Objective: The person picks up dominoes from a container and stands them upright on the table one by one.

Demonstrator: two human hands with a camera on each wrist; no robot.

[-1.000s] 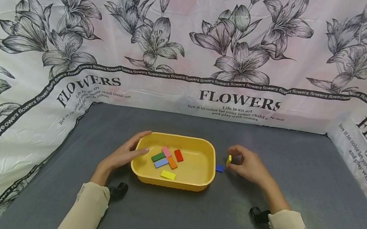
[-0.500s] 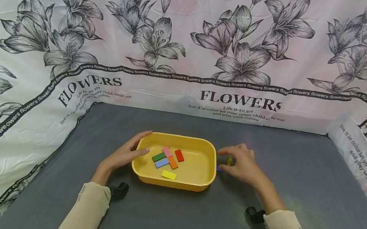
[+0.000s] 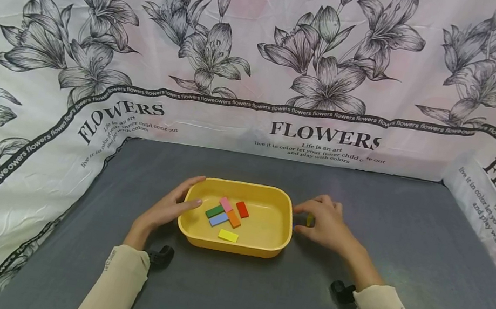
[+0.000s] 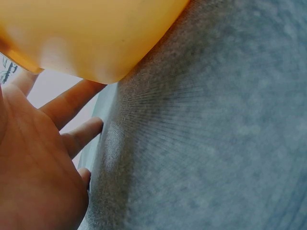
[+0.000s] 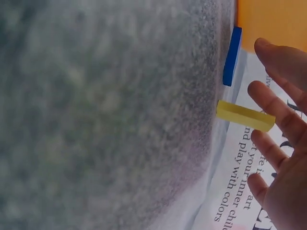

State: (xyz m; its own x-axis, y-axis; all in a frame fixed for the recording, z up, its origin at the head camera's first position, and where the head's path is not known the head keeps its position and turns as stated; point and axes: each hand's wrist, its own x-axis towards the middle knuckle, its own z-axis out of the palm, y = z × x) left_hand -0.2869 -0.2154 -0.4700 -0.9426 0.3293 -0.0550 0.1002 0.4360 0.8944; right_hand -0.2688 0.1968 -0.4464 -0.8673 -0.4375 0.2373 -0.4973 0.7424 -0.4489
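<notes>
Left hand (image 3: pixel 164 211) is gripping the left end of a yellow tray (image 3: pixel 267 218), while the right hand (image 3: pixel 326 225) is hovering with loose, parted fingers, apparently holding nothing. Under its thumb a blue block (image 5: pixel 232 57) is lying close beside the tray's right end, perhaps touching. Nearby, a yellow block (image 5: pixel 244 116) is standing upright on the grey table (image 3: pixel 223 303), so a passing finger could be toppling it. Six coloured blocks (image 3: pixel 234 219) are lying inside; a tug on the tray could be shifting them
</notes>
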